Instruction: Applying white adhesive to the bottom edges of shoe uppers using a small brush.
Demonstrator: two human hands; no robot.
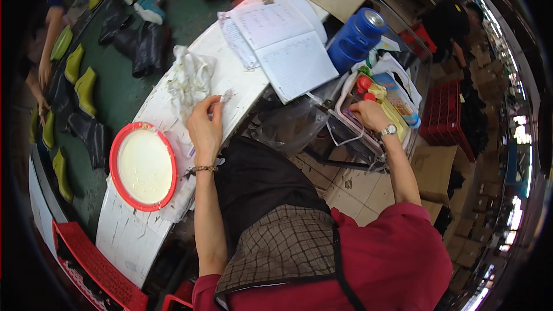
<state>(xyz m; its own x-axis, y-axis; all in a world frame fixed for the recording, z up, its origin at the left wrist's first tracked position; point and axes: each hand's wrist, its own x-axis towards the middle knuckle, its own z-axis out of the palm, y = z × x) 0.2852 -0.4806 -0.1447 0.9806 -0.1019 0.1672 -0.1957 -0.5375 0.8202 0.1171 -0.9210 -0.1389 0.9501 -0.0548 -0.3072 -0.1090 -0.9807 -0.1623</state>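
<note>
My left hand (205, 129) is over the white bench (129, 247), beside a crumpled, stained white cloth (189, 75). Its thumb and forefinger are bent and a little apart, with nothing visible between them; the other fingers are partly hidden. Close by stands a round red-rimmed tub (115, 167) with a cream-coloured fill. To the right, my right hand (373, 116) reaches into a cluttered basket (340, 102). Its fingers are pinched together near a small blue spot, and what they hold is too small to make out. Red caps (363, 83) and a yellow cloth (397, 116) lie around it.
An open notebook (296, 63) lies on the bench, with a blue jug (357, 37) beyond. Dark boots (144, 46) and yellow-green shoe forms (85, 92) are on the green surface at left, where another person's hands (44, 75) show. A red crate (444, 112) stands right.
</note>
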